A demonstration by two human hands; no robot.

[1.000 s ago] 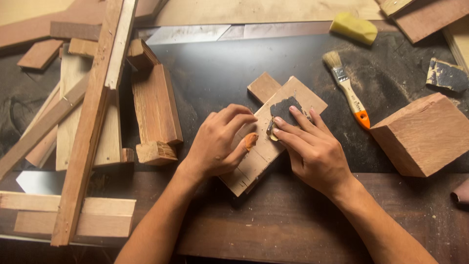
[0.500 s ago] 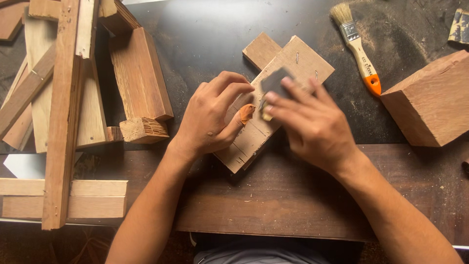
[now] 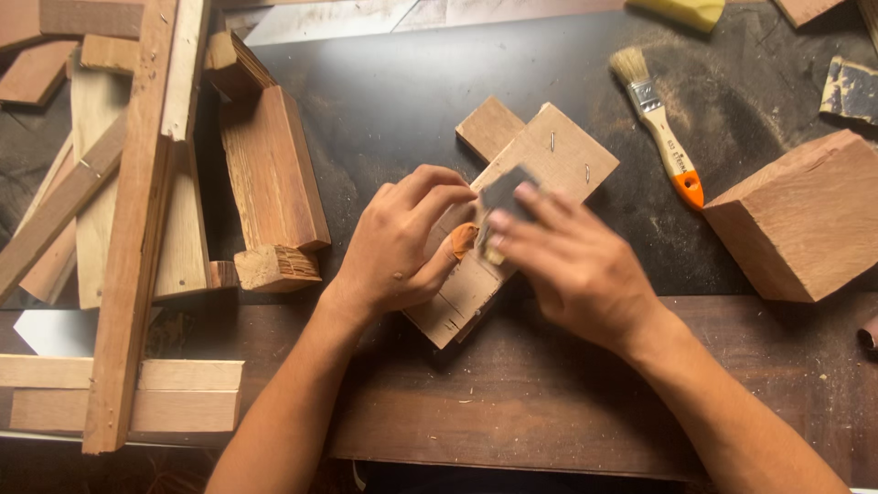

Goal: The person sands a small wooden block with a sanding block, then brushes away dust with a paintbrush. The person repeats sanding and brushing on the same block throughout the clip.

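Note:
A light wooden board [image 3: 558,155] lies slantwise on the dark bench, with a smaller wood piece [image 3: 489,126] under its far end. My left hand [image 3: 398,242] presses down on the board's near half, fingers curled over its edge. My right hand [image 3: 572,265] holds a dark folded piece of sandpaper [image 3: 505,194] flat against the board's top. A small orange thing [image 3: 462,240] shows between my two hands; I cannot tell what it is.
A pile of wood strips and blocks [image 3: 137,183] lies at the left. A paintbrush with an orange-tipped handle [image 3: 660,137] lies beyond the board. A big wood block [image 3: 805,220] stands at the right, a yellow sponge [image 3: 681,11] at the far edge.
The view has shifted and drawn closer. My right hand with the sandpaper has slid a little along the board. My left hand keeps its hold.

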